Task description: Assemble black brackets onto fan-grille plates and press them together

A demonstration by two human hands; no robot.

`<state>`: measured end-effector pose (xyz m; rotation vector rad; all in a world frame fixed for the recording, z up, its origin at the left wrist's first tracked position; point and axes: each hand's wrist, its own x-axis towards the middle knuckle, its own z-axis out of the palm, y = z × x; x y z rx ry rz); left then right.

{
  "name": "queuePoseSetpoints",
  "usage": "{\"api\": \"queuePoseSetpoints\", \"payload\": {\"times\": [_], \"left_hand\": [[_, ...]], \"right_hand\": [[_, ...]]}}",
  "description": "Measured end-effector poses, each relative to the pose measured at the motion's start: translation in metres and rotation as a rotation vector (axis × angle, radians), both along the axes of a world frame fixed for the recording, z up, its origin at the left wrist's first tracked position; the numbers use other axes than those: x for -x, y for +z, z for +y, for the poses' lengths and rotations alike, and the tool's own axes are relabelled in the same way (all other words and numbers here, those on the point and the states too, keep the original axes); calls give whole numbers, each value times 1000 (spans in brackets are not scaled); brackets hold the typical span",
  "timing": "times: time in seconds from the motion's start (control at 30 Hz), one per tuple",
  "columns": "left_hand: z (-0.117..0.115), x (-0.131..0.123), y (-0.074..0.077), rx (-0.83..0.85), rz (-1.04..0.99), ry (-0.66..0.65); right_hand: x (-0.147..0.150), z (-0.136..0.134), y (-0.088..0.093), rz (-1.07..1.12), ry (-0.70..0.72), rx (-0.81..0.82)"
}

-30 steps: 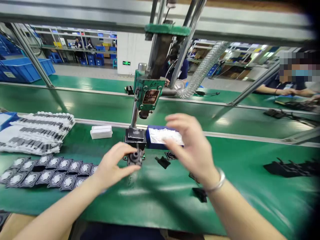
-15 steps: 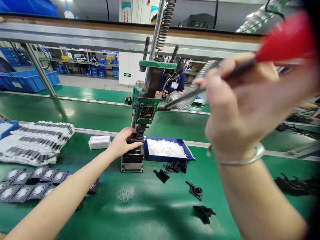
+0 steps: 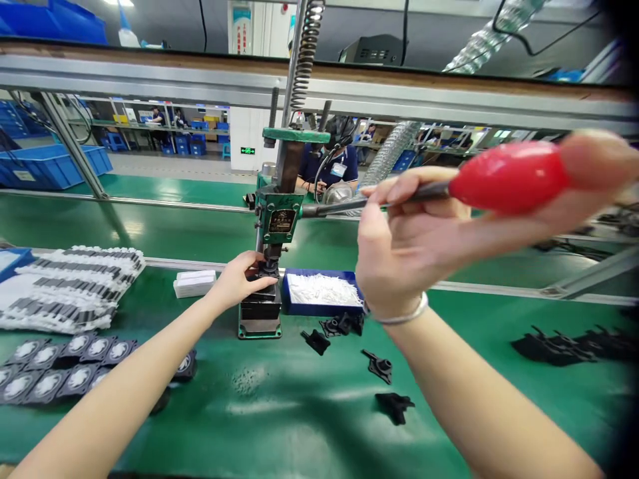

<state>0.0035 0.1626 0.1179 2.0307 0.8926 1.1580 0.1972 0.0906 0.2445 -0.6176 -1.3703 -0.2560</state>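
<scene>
A green hand press [image 3: 282,199] stands on the bench in the middle. My left hand [image 3: 237,281] is at its base, thumb and fingers closed around a small black plastic part [image 3: 269,271] below the ram; the fingers partly hide this part. My right hand [image 3: 414,246] is raised at the right, gripping the press lever [image 3: 434,191] with its red knob [image 3: 509,176] along the palm. The lever slopes slightly up from the press head to the right. Several black plastic brackets [image 3: 379,366] lie loose on the bench right of the base.
A blue tray [image 3: 324,310] of thin white pieces stands just right of the press. Left are a small white block [image 3: 194,285], rows of black fan-like units [image 3: 77,378] and a stack of white-and-black parts [image 3: 82,286]. More black parts [image 3: 564,347] lie far right. A person [image 3: 332,166] sits opposite.
My right hand has moved down and left in view with the lever, and the red knob is lower. My left hand stays at the press base. The whole view has shifted slightly.
</scene>
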Motion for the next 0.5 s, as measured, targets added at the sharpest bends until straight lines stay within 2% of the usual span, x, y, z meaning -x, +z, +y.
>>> {"api": "queuePoseSetpoints", "payload": {"times": [0.07, 0.17, 0.23, 0.3, 0.4, 0.5], "left_hand": [[0, -1, 2, 3, 4, 18], [-9, -1, 7, -10, 5, 67], [-25, -3, 9, -49, 18, 123], [-46, -7, 7, -136, 62, 185], [-80, -21, -2, -316, 121, 239], [-97, -40, -17, -455, 97, 265]], "right_hand": [[-3, 1, 13, -31, -52, -105], [-12, -4, 31, -166, 39, 15], [-16, -13, 23, -196, 92, 128], [-14, -25, -7, -245, 124, 354], [0, -47, -68, -356, 122, 758], [12, -64, -114, -353, 17, 870]]}}
